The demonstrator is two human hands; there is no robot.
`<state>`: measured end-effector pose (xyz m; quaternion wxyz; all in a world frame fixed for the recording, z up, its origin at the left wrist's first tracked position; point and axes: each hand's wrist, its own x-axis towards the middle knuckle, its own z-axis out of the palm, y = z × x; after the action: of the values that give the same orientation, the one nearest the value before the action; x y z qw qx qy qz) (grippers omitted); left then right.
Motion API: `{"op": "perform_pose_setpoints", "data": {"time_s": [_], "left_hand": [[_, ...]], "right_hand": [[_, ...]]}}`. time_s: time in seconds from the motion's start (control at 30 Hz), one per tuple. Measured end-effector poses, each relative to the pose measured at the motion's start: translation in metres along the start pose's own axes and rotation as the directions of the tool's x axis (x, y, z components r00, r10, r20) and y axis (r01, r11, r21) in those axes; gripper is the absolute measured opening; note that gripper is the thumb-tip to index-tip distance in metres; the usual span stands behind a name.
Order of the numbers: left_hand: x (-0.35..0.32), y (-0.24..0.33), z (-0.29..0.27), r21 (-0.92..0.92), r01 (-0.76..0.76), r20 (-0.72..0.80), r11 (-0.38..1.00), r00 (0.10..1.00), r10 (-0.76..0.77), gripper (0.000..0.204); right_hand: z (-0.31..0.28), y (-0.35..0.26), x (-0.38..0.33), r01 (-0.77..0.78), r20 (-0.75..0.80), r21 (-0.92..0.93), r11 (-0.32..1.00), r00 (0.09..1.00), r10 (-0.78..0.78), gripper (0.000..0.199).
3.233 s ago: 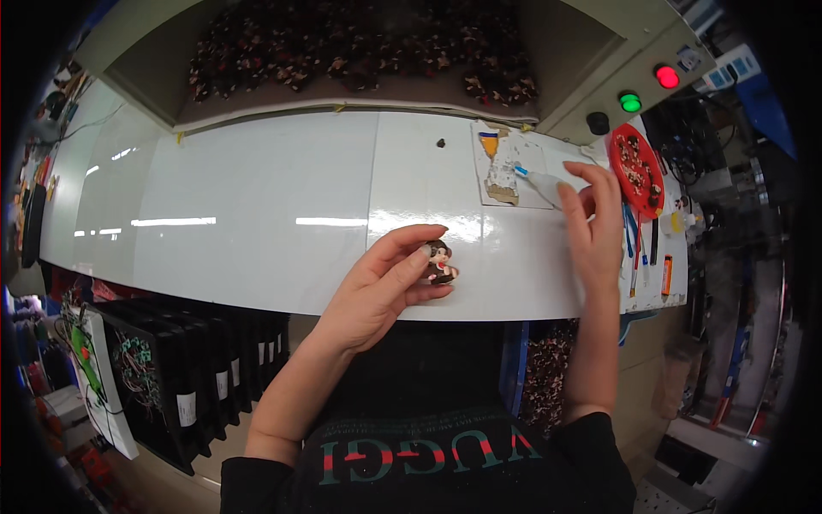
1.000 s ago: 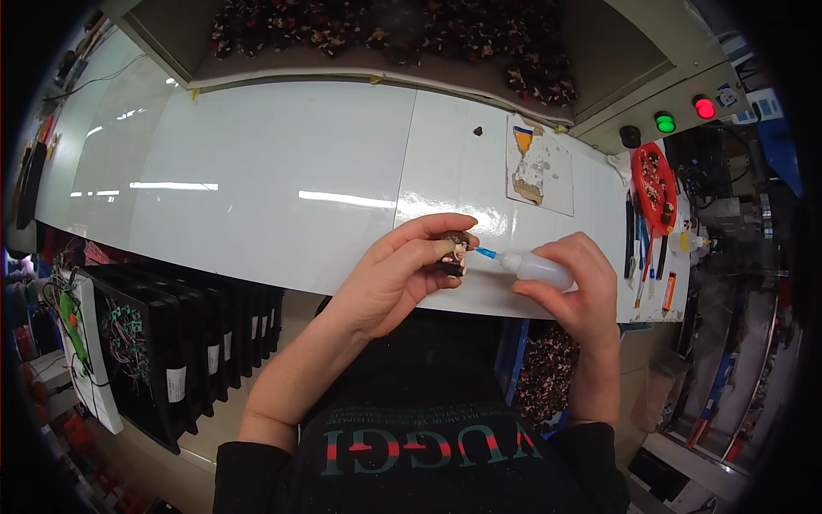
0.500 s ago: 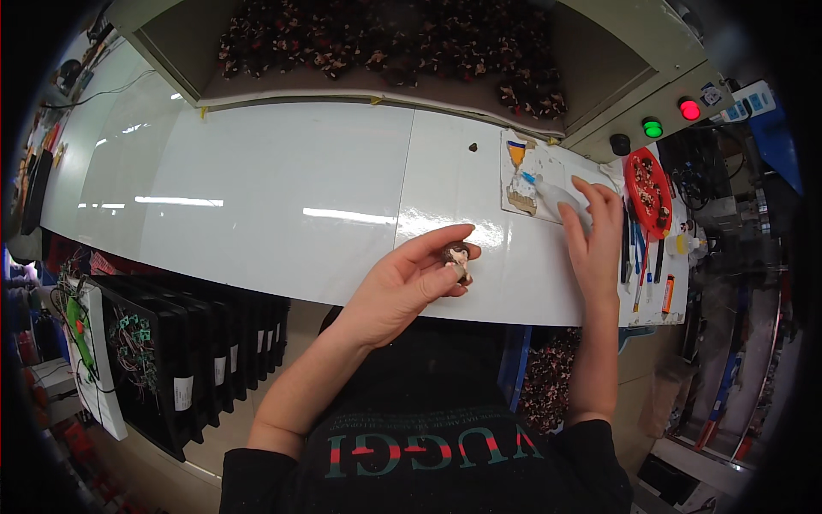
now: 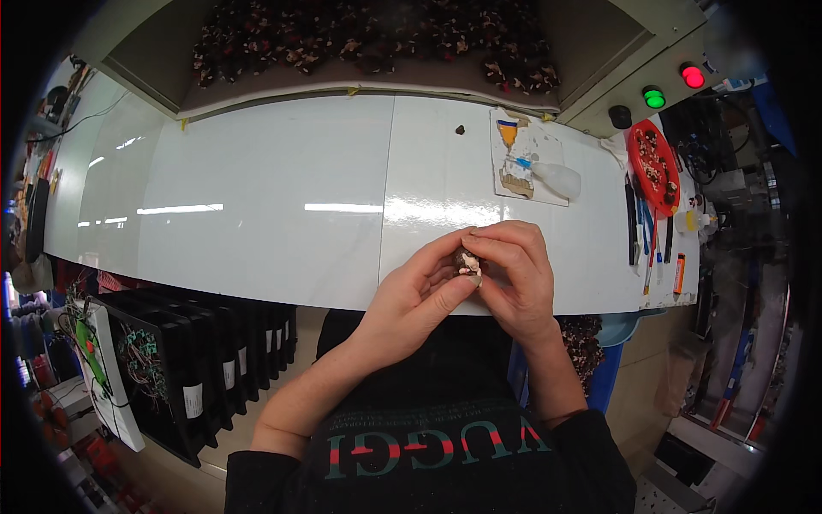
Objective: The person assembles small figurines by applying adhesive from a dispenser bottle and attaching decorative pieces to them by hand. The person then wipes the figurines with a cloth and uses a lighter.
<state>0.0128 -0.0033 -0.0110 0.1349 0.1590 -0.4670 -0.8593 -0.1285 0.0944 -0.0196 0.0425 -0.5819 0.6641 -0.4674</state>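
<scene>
A small dark brown and cream figurine (image 4: 467, 262) is between my two hands, above the near edge of the white table (image 4: 257, 171). My left hand (image 4: 409, 298) grips it from the left, with the thumb on its lower side. From the right, my right hand (image 4: 522, 281) closes on it too, fingertips meeting the left fingers at its top. The fingers cover much of the figurine. Beyond my hands, a translucent squeeze bottle (image 4: 558, 181) with a blue tip lies on a stained board (image 4: 552, 141). A tiny dark piece (image 4: 460, 129) lies left of the board.
An open-fronted cabinet (image 4: 591, 90) at the back holds many dark and cream pieces. To the right are a red tray (image 4: 638, 171) with similar pieces, brushes and pens (image 4: 651, 236), and an orange stick (image 4: 680, 273). Black racks (image 4: 184, 343) with circuit boards stand lower left.
My right hand has come from beside the bottle, leftward and nearer, and now holds the figurine along with my left hand. The view has shifted slightly.
</scene>
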Motion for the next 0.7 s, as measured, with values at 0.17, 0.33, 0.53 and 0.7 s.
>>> {"op": "perform_pose_setpoints", "data": {"time_s": [0.17, 0.33, 0.53, 0.7], "left_hand": [[0.002, -0.001, -0.001, 0.037, 0.005, -0.016, 0.999, 1.0, -0.005, 0.047], [0.001, -0.004, -0.004, 0.024, -0.016, -0.01, 1.0, 1.0, 0.016, 0.047], [-0.004, -0.005, -0.005, -0.003, -0.042, -0.011, 0.999, 0.999, 0.042, 0.047], [-0.006, -0.006, -0.006, -0.009, -0.047, -0.013, 0.999, 0.999, 0.047, 0.049]], "right_hand": [[0.002, 0.004, 0.001, 0.015, -0.001, 0.005, 1.0, 1.0, -0.015, 0.043], [0.006, 0.005, 0.0, 0.024, -0.003, 0.008, 1.0, 1.0, -0.024, 0.043], [0.01, 0.001, -0.002, 0.019, 0.002, 0.009, 1.0, 1.0, -0.019, 0.042], [0.011, -0.003, -0.003, 0.011, -0.001, 0.022, 1.0, 1.0, -0.011, 0.043]]}}
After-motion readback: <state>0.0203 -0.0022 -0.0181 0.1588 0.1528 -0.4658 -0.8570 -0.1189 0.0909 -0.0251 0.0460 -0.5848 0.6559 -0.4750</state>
